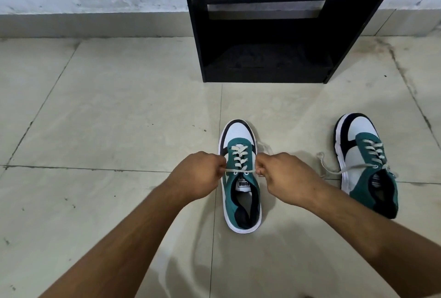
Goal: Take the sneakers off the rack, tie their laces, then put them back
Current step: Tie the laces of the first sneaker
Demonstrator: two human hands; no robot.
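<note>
While both forearms reach forward over the tiled floor (pixel 107 118), the left hand (pixel 195 174) and right hand (pixel 285 174) each pinch a lace end, pulled taut across the near sneaker (pixel 241 178). The second sneaker (pixel 365 164) lies well apart to its right, laces loose, before the black rack (pixel 265 35)

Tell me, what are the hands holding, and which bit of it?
Each hand pinches a lace end of the middle sneaker: the left hand pulls one end leftward, the right hand the other rightward, near the top eyelets.
</note>
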